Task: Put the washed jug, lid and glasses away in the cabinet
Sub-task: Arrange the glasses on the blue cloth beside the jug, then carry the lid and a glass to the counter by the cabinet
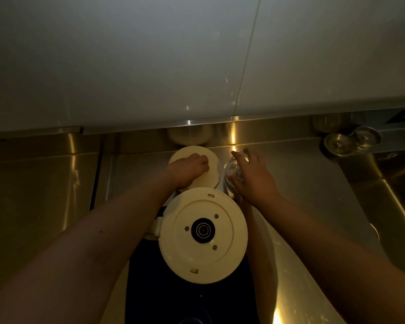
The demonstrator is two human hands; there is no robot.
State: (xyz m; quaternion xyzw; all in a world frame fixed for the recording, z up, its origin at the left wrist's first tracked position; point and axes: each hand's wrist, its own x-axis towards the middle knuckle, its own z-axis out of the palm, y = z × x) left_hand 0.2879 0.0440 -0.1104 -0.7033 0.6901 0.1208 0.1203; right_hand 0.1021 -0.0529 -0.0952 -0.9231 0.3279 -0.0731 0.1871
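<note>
While the left hand (189, 169) grips the lid (194, 165), the right hand (251, 176) seemingly holds a glass (232, 170).

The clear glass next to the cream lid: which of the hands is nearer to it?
Right. The right hand is over the clear glass, fingers around it; the left hand rests on the cream lid beside it.

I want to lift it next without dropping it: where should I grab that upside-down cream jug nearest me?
Grip the jug round its side wall just below the upturned flat base, coming from above. The base is wide and smooth, offering no hold; its handle juts left, a probable alternative.
</note>
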